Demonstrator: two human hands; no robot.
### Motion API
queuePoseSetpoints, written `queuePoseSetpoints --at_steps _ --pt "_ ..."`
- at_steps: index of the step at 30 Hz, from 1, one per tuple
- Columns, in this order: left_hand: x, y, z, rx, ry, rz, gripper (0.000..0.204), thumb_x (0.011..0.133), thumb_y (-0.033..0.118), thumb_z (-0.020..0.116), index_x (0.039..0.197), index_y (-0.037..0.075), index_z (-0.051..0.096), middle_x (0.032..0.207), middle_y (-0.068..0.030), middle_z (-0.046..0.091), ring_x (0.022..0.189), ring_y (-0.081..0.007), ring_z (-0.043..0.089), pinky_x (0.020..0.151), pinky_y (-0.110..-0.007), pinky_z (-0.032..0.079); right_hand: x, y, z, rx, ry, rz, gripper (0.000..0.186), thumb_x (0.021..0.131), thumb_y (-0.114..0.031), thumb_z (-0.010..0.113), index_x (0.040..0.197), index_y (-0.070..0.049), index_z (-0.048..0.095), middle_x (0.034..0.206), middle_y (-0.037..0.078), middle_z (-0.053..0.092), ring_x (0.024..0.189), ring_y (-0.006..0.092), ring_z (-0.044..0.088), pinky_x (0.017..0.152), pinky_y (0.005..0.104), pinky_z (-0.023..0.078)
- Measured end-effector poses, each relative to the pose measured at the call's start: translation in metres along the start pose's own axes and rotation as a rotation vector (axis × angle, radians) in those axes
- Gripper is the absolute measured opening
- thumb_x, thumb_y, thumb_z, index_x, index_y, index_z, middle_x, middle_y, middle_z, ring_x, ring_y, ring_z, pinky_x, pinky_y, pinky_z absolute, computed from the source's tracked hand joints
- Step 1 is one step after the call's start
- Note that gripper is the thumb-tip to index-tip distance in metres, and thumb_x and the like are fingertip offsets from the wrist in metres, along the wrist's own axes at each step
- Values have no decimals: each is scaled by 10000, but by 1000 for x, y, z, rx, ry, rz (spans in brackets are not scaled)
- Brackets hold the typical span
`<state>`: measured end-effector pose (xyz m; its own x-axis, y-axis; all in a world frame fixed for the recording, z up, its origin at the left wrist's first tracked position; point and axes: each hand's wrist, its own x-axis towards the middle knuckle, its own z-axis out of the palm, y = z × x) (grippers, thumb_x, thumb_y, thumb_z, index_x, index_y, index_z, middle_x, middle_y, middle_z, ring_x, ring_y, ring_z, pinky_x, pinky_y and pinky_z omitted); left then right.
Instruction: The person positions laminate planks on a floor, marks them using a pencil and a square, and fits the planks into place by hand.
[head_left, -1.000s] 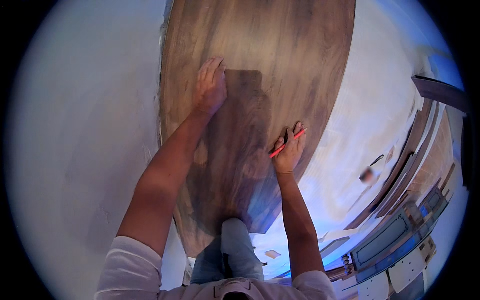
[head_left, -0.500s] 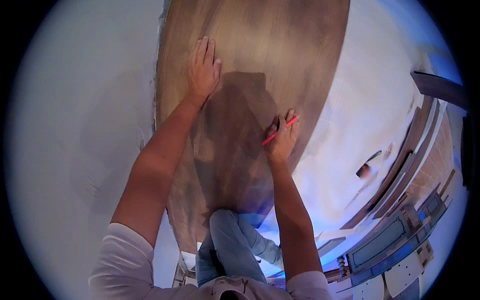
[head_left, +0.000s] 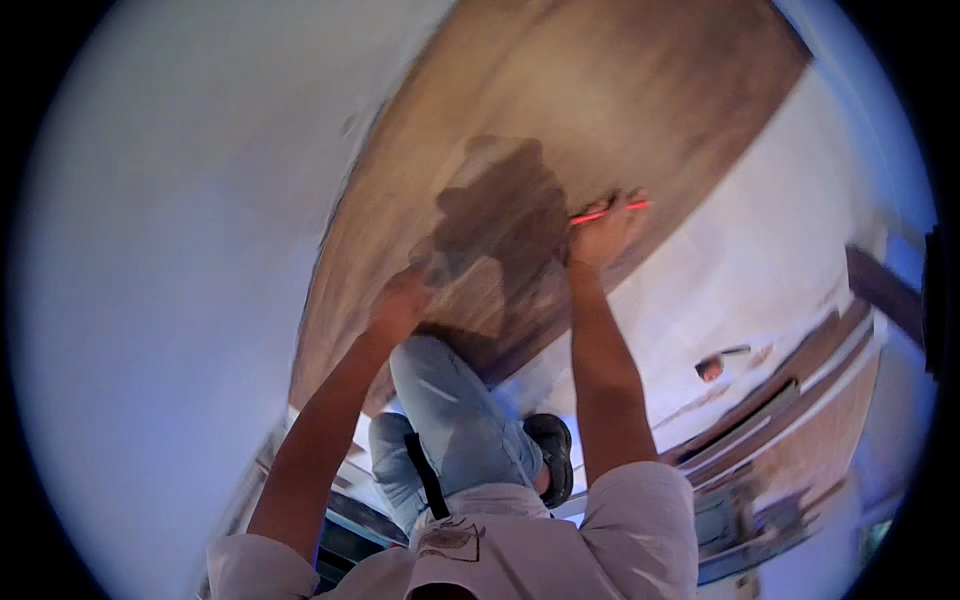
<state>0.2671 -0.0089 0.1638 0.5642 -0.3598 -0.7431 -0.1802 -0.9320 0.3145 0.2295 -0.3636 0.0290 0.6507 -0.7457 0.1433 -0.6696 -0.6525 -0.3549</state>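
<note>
A wide stretch of brown wood-grain boards lies below me, running along the white wall at left. My right hand rests on or just over the boards near their right edge. A red pencil is held across its fingers. My left hand is low over the boards, close to my bent knee. Motion smears its fingers, so whether they hold anything cannot be made out. My shadow falls on the wood between the two hands.
A pale wall borders the boards on the left. Right of them, a small red-and-dark object lies on the whitish floor. Long brown planks and grey panels are at lower right. A dark strip juts in at far right.
My left hand has lifted from its flat spot far up the boards and come back toward my knee. The right hand, with the pencil, appears slightly farther up and right. The view has turned.
</note>
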Motion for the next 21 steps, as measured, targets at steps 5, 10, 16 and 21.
queuePoseSetpoints --at_steps 5,10,16,21 --pt "-278 -153 91 15 281 -499 467 1038 342 591 1400 49 619 1367 -235 655 1258 -392 626 1108 -467 479 -6 -7 -5 -94 -34 -181 409 985 -214 591 1299 41 650 1469 297 531 1453 479 397 1237 536 282" --pt "-467 -141 191 -366 406 -882 377 1028 280 625 1307 32 676 1205 -233 738 1089 -387 725 952 -428 570 -4 -13 -16 -499 -114 -427 487 883 -312 721 1237 18 670 1250 259 645 1354 467 489 1182 603 320" --pt "-570 -140 361 -524 268 -899 404 1000 305 651 1288 24 683 1136 -223 755 1049 -376 735 932 -433 573 -12 5 4 -539 73 -554 466 868 -382 716 1167 -23 711 1177 225 684 1206 415 598 1099 580 385" --pt "-503 -145 485 -763 244 -772 495 958 325 705 1360 41 643 1233 -210 727 1147 -376 696 1020 -439 539 18 27 18 -867 -113 -681 452 947 -489 610 1191 -139 757 1257 131 713 1227 375 631 1038 537 443"
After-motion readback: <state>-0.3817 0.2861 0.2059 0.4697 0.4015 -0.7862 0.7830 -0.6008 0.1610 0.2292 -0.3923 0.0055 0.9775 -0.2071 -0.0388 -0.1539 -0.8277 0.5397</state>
